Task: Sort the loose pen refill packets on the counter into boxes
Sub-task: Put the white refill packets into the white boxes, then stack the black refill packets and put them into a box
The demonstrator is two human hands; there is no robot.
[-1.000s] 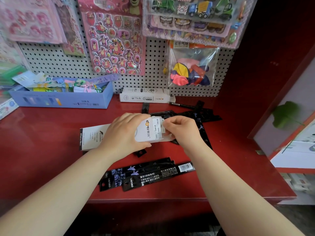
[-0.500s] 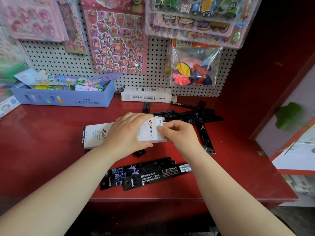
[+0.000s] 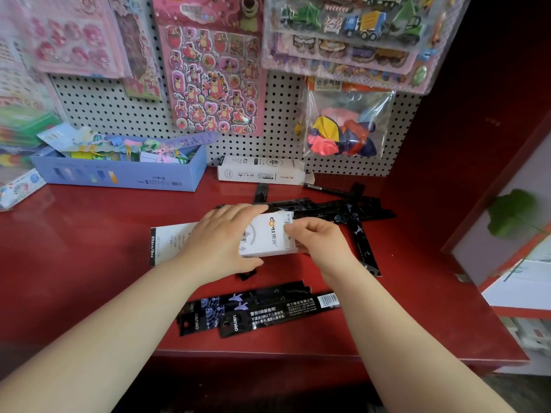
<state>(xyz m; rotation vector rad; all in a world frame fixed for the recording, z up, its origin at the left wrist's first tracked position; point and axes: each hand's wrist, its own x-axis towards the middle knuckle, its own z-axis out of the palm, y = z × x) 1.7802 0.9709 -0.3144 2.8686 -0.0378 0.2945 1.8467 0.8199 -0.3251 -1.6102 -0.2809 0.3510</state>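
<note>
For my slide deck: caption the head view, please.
Left hand and right hand hold a white box amid black refill packets on the red counter.

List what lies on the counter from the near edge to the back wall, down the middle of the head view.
Black refill packets → gripped white box → second white box lying by the wall → pegboard.

The left hand (image 3: 220, 239) hides much of the white box (image 3: 265, 236); a black packet (image 3: 247, 275), perhaps, lies underneath.
</note>
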